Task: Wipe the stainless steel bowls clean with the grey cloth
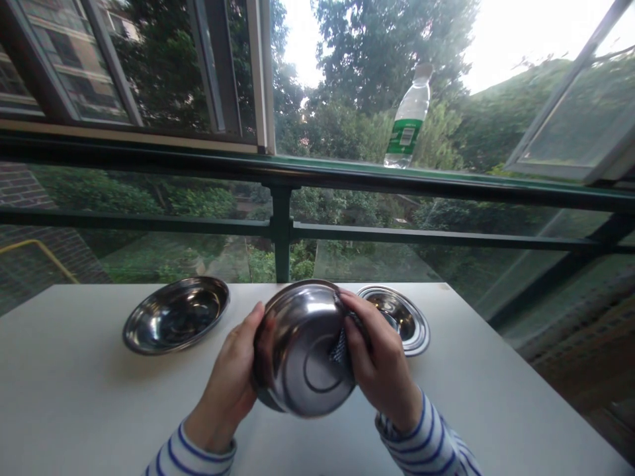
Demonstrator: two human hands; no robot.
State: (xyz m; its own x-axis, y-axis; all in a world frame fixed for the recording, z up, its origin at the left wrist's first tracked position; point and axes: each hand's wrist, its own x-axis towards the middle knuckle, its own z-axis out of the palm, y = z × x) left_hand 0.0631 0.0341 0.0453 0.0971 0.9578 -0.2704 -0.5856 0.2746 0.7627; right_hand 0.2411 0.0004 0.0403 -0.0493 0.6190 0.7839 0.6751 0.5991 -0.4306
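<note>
A shiny stainless steel bowl (302, 350) is held up over the white table, tilted so its round underside faces me. My left hand (233, 370) is closed on the bowl's left side, thumb along the rim. On the other side, my right hand (380, 350) grips a dark, patterned cloth (340, 350) and presses it against the bowl's outer wall. Most of the cloth is hidden under the fingers. The bowl's inside is out of sight.
A larger metal basin (176, 316) rests on the white table (99, 390) at the left. Metal dishes (419, 330), seemingly stacked, sit at the right behind my right hand. Beyond the table's far edge runs a green railing (327, 173), with a plastic bottle (407, 125) upright by the window.
</note>
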